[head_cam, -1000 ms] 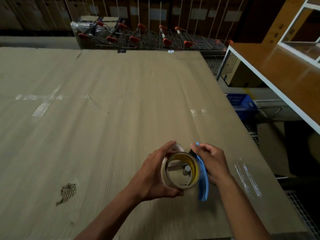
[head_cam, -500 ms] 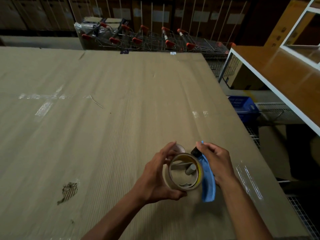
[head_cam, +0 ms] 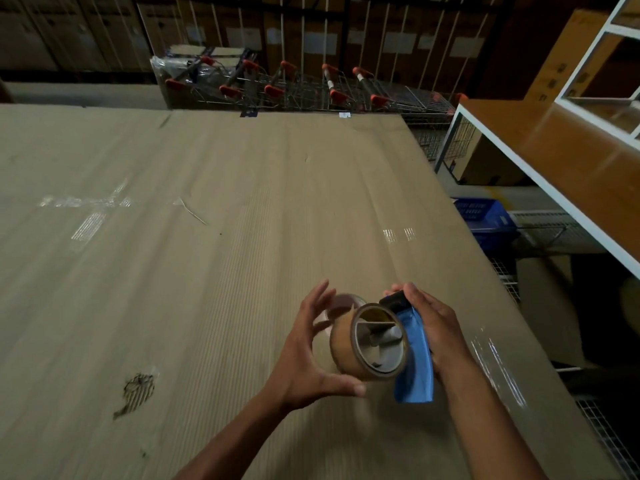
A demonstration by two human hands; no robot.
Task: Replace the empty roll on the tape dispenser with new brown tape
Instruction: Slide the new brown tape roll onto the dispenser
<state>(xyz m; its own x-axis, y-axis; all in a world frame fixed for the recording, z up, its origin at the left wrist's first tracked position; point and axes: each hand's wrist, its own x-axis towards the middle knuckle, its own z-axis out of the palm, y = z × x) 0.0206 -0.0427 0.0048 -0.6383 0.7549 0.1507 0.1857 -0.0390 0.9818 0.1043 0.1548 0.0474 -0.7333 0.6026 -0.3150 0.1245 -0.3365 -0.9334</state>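
Observation:
A roll of brown tape sits around the grey hub of the blue tape dispenser, held just above the cardboard. My right hand grips the dispenser from the right, fingertips up by its black front end. My left hand is at the roll's left with its fingers spread and lifted off it; only the thumb touches the roll's lower edge. A pale empty roll lies on the cardboard just behind the tape, partly hidden by my fingers.
The work surface is a large cardboard sheet with a torn patch at the lower left. Its right edge drops to a blue crate and wire racks. A white-framed wooden shelf stands right; shopping trolleys line the back.
My left fingers have come off the brown roll and spread apart. The dispenser has tilted, so the roll's open side now faces more to the right. Both hands shifted slightly right.

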